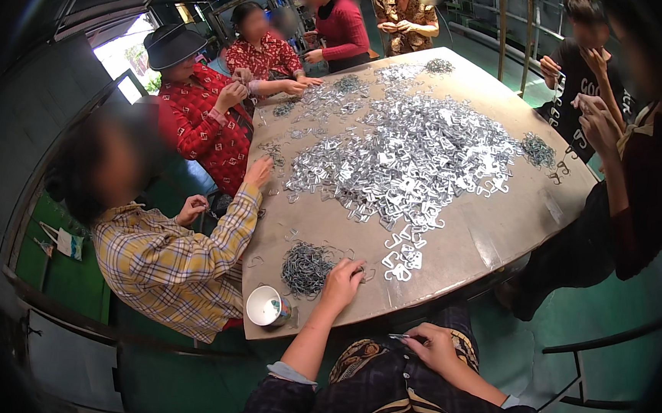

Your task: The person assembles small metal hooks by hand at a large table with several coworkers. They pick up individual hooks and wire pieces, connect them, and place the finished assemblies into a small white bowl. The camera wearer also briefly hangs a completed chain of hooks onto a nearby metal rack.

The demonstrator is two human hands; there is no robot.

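Left hand (343, 282) rests palm down near the close edge of the surface (482, 240), fingers bent, at the right flank of a heap of dark wire pieces (306, 270). Whether its fingertips pinch one of these pieces or only touch among them, I cannot tell. To its right and closer to the body, the right hand (432, 348) hangs over the lap with thumb and fingers closed on a small metal piece (397, 336), whose shape is too small to make out.

Ahead and to the right of the left hand, apart from it, a few flat silver pieces (404, 254) trail from a big silver heap (419, 151). Left of that hand, beyond the dark wire, stands a white-lined cup (266, 306). Farther ahead and left, a co-worker's hand (259, 172) reaches to the surface from a plaid sleeve (226, 226).

I judge the step in hand to be picking a wire piece with the left hand while the right keeps its metal piece ready. The next move would call for separating a single wire from the tangle, gripping it by fingertips, and bringing it back rightward to the right hand, without dragging neighbours along.
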